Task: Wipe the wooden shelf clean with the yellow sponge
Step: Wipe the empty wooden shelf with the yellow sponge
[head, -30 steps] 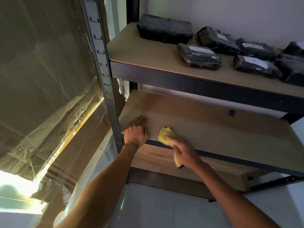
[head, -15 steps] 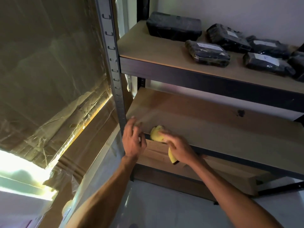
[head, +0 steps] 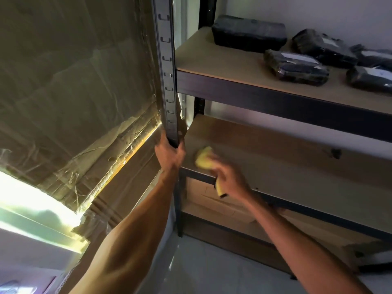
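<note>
Two things have shifted in the last second, the bigger one first. The left hand (head: 169,154), which lay flat on the near corner of the wooden shelf (head: 275,170), has left the board and now grips the metal upright (head: 165,81) just above that corner, fingers wrapped round the post. The right hand (head: 230,179) still holds the yellow sponge (head: 204,159), but it has carried it from the front lip a little further in, so the sponge's upper end presses on the board just right of the left hand while its lower end hangs from the palm over the dark front rail. The right hand is blurred, which I take as mid-stroke. My reading is that the corner the left hand covered is now free to wipe, and that the grip on the post braces the person. Most of the board beyond the right hand looks not yet reached.

As for what holds what: the upper shelf (head: 222,60), above both hands, carries several black wrapped packages (head: 296,67), some with pale labels. The shelf being wiped carries only the sponge and, far to the right of the right hand, a small dark mark (head: 336,153); whether it is dirt or a flaw I cannot tell. Below the right hand, the bottom tier holds a cardboard box (head: 233,209).
</note>
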The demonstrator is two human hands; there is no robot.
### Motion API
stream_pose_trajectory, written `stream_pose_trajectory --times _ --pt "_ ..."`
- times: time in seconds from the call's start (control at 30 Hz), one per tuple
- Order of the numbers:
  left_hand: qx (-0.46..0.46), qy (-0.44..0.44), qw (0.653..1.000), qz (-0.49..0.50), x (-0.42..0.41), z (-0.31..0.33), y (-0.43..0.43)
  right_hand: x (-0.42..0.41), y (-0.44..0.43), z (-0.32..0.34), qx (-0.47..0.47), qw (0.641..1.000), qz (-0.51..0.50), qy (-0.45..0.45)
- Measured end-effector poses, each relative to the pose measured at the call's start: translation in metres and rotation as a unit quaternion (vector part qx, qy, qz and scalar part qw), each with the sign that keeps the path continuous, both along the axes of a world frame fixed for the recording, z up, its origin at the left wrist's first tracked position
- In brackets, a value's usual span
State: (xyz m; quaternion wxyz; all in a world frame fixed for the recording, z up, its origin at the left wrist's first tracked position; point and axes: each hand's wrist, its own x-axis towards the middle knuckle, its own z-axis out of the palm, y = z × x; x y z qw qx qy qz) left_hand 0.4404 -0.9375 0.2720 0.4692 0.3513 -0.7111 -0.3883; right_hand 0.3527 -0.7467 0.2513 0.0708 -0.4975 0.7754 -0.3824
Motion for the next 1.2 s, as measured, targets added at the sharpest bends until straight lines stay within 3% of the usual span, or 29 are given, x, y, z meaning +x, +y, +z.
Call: stream_pose_trajectory --times 0.1,0.2,0.3,0.4,0.47,0.53,0.63,0.7,0.8,0.87,0.93,1.0,1.07,1.13,1.2 --pt "-0.036 -0.008 0.999 0.003 -0.003 -0.011 -0.007 -0.082 -0.003 0.003 0.023 0.979 -0.204 -0.002" --pt "-0.044 0.009 0.999 0.018 -0.009 -0.016 -0.009 -0.109 -0.018 -0.003 0.105 0.956 -0.272 -0.03" --pt "-0.065 0.033 0.997 0.034 -0.012 -0.014 -0.01 -0.057 -0.038 -0.009 0.068 0.992 -0.105 -0.021" --pt "-0.079 0.064 0.994 0.035 -0.01 -0.011 -0.007 -0.018 -0.034 -0.012 0.069 0.993 0.099 -0.019" --pt "-0.074 0.073 0.994 0.027 -0.01 -0.012 -0.004 -0.041 -0.028 -0.006 0.023 0.996 0.077 -0.044" --pt "-0.079 0.087 0.993 0.017 -0.011 -0.013 -0.003 -0.091 -0.034 -0.006 -0.04 0.998 -0.041 -0.041" --pt "-0.092 0.104 0.99 -0.003 -0.014 -0.015 -0.007 -0.149 -0.059 -0.014 0.038 0.971 -0.228 -0.056" --pt "-0.086 0.114 0.99 -0.011 -0.015 -0.015 -0.008 -0.128 -0.079 -0.022 0.07 0.984 -0.159 -0.048" --pt "-0.08 0.135 0.987 -0.025 -0.015 -0.014 -0.006 -0.057 -0.086 -0.028 0.045 0.996 0.076 0.002" --pt "-0.079 0.138 0.987 -0.032 -0.014 -0.013 -0.006 -0.056 -0.084 -0.023 0.03 0.991 0.131 0.004" --pt "-0.077 0.144 0.986 -0.034 -0.015 -0.014 -0.007 -0.09 -0.091 -0.015 -0.026 0.997 0.074 -0.013" --pt "-0.075 0.148 0.986 -0.034 -0.017 -0.015 -0.007 -0.142 -0.106 -0.01 -0.07 0.995 -0.051 -0.044" --pt "-0.072 0.151 0.985 -0.034 -0.018 -0.018 -0.008 -0.169 -0.121 -0.012 0.008 0.986 -0.165 -0.03" --pt "-0.071 0.156 0.985 -0.03 -0.019 -0.018 -0.009 -0.157 -0.13 -0.015 0.066 0.991 -0.114 0.02" --pt "-0.072 0.154 0.985 -0.022 -0.019 -0.019 -0.011 -0.125 -0.134 -0.025 0.045 0.998 0.02 0.043"
